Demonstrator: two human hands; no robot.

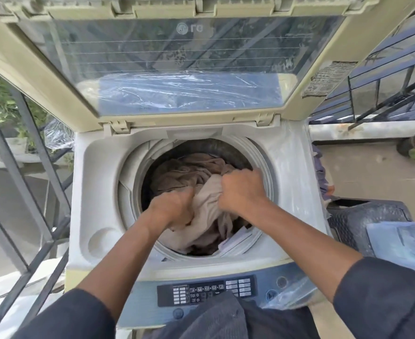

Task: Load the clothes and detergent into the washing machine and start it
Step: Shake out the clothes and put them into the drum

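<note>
Washing machine (99, 192) drum holds brown clothes (189, 170); left hand (174, 207) and right hand (242, 189) both grip a beige garment (206, 216); fingertips buried in cloth.

The washer (99, 192) stands before the person, its lid (184, 69) raised behind the drum (262, 167). Clothes (189, 172) lie in the drum, with both hands, left (173, 207) and right (242, 189), among them. The panel (206, 291) lies nearest the person. A basket (363, 216) sits right of the washer, railings (18, 167) left.
</note>
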